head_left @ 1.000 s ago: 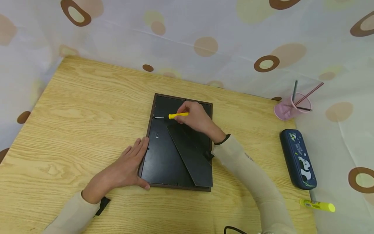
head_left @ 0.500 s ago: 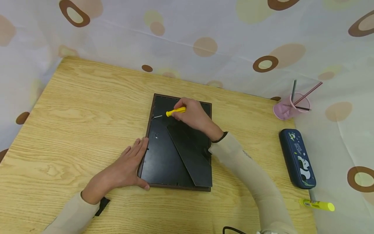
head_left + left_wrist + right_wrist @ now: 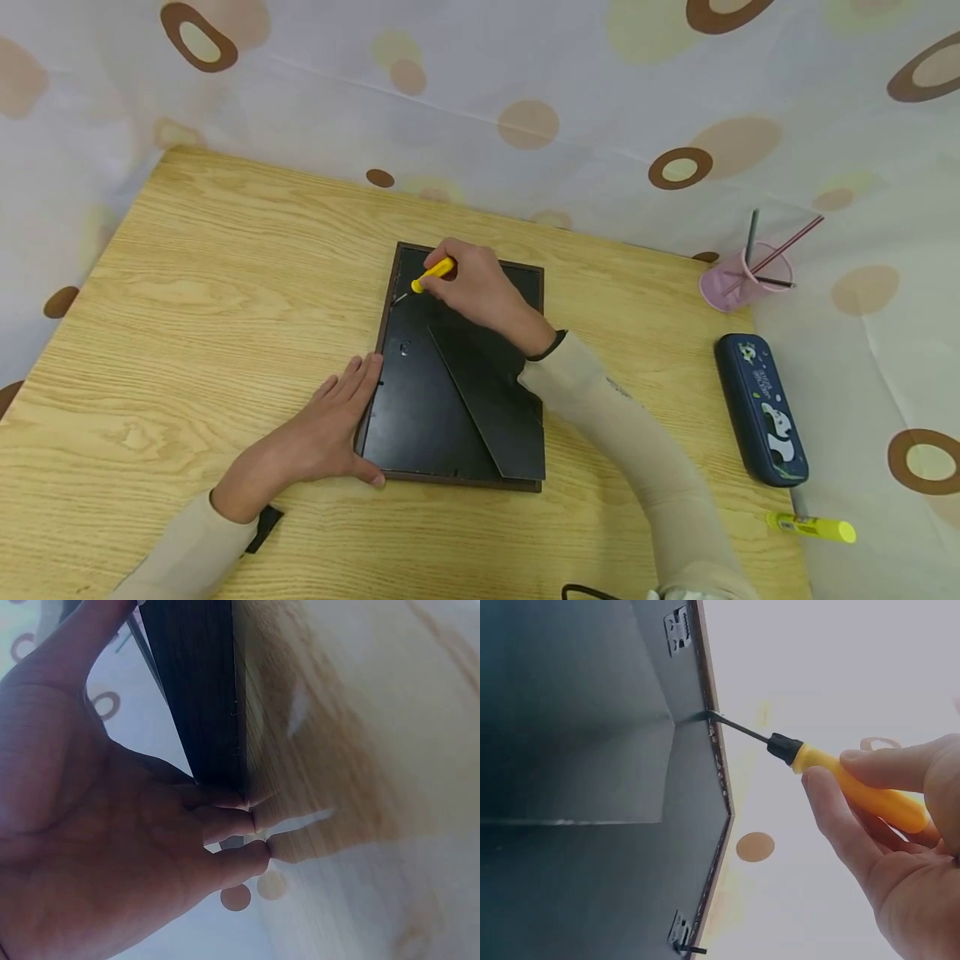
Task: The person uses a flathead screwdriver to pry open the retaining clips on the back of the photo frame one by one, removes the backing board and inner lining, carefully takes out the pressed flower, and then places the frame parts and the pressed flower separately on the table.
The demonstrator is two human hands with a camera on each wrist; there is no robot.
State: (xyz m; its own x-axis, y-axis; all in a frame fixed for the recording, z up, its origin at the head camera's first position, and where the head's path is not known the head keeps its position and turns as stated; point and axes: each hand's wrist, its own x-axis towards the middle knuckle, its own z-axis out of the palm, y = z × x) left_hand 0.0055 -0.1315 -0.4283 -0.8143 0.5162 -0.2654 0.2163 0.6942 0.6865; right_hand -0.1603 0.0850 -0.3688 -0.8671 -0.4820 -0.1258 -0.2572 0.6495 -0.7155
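A dark picture frame (image 3: 408,408) lies face down on the wooden table, its black back and slanted easel leg (image 3: 491,400) showing. My right hand (image 3: 480,287) pinches the yellow handle of a screwdriver (image 3: 877,796) between thumb and fingers. The blade's tip meets the seam between backing and rim on the frame's left side, in the upper part. Along the lower left edge, my left hand (image 3: 322,433) rests with extended fingers, its thumb at the near corner. In the left wrist view, those fingertips (image 3: 251,859) touch the tabletop beside the frame's side.
Toward the right edge of the table stand a pink cup (image 3: 723,287) with pencils, a navy pencil case (image 3: 761,408) with a panda print and a yellow tube (image 3: 813,527). A spotted curtain (image 3: 450,100) hangs behind. A black cable (image 3: 588,592) lies at the near edge.
My right hand has shifted left and away from me, raising the handle so the screwdriver slants more steeply. Its tip stays at the frame's left edge. The left hand holds still.
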